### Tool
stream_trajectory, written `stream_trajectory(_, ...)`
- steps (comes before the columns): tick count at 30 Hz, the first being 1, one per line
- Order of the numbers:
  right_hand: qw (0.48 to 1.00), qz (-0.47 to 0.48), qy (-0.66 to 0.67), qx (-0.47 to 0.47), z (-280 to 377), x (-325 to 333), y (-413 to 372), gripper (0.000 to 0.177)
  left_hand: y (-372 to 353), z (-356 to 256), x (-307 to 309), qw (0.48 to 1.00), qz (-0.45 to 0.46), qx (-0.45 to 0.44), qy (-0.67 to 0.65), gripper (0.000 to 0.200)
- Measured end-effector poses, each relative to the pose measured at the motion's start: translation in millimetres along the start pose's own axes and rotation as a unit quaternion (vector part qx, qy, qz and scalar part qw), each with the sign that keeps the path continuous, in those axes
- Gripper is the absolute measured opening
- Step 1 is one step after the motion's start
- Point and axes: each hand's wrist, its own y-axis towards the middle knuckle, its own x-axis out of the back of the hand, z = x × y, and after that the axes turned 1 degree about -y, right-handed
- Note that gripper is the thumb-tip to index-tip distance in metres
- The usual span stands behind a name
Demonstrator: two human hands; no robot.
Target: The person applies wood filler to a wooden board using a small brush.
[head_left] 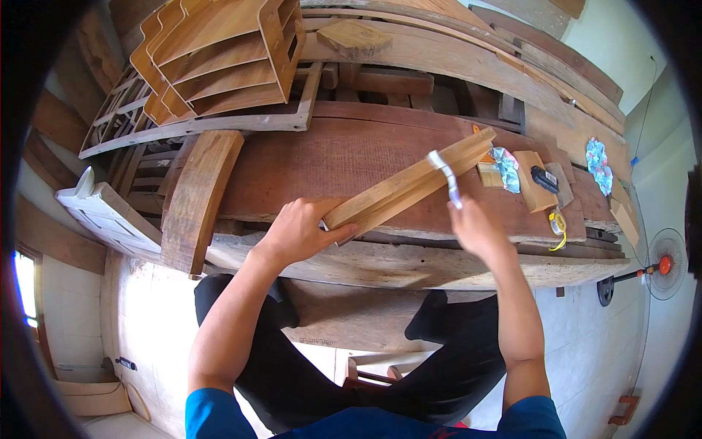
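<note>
My left hand is closed around the near end of a long wooden bar with a groove or step along its length. The bar slants up and right above the reddish-brown plank. In my right hand is a toothbrush with a white and purplish handle, its head against the upper face of the bar. Beyond the bar's far end, a crumpled blue patterned cloth lies beside a small wooden block. An orange item there is mostly hidden by the bar.
A wooden shelf organizer stands at the back left. A thick board lies across the plank's left end. To the right are a box-like block carrying a black object, a tape measure, another cloth and a fan.
</note>
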Motion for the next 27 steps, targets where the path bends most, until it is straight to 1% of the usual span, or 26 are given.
stream_trajectory(1,0.999,0.014,-0.018,0.046,9,-9,-8,0.037,0,0,0,1.0,-0.003,-0.007,0.0,0.049)
stream_trajectory(3,0.993,0.09,0.002,0.077,36,-17,-25,0.037,2,0,-1,1.0,-0.009,-0.017,-0.004,0.05)
stream_trajectory(6,0.991,0.118,0.002,0.067,38,-5,-23,0.038,1,0,-1,1.0,-0.014,-0.018,-0.008,0.05)
stream_trajectory(7,0.992,0.108,-0.023,0.066,23,0,-10,0.038,1,1,-2,1.0,-0.014,-0.017,-0.008,0.05)
stream_trajectory(9,0.995,0.098,-0.006,0.013,-10,14,16,0.041,1,1,-2,1.0,-0.007,-0.007,-0.004,0.051)
stream_trajectory(11,0.997,-0.062,-0.02,0.029,-61,4,35,0.043,0,-1,1,1.0,0.009,0.011,0.005,0.051)
stream_trajectory(12,0.993,-0.093,-0.075,0.023,-62,5,34,0.042,1,-2,1,1.0,0.012,0.015,0.001,0.051)
stream_trajectory(15,0.999,0.002,0.021,-0.042,-5,7,4,0.04,1,-4,3,1.0,0.013,0.015,-0.005,0.051)
stream_trajectory(17,0.997,0.048,0.013,0.066,15,-8,-12,0.041,1,-5,4,1.0,0.002,-0.003,-0.006,0.05)
stream_trajectory(19,0.991,0.062,0.016,0.119,30,-33,-20,0.038,1,-2,-1,0.999,-0.011,-0.024,-0.019,0.049)
stream_trajectory(20,0.988,0.025,-0.015,0.153,34,-33,-23,0.034,1,0,-1,0.999,-0.019,-0.033,-0.022,0.049)
stream_trajectory(23,0.998,0.03,-0.005,0.052,16,-5,-3,0.035,0,-1,-1,0.999,-0.021,-0.025,-0.013,0.047)
stream_trajectory(25,0.996,0.028,0.076,-0.021,-24,2,27,0.039,0,-2,0,1.0,-0.007,-0.009,-0.006,0.048)
stream_trajectory(27,0.998,-0.066,-0.019,-0.006,-49,12,35,0.042,-1,-1,-1,1.0,-0.002,-0.002,-0.003,0.049)
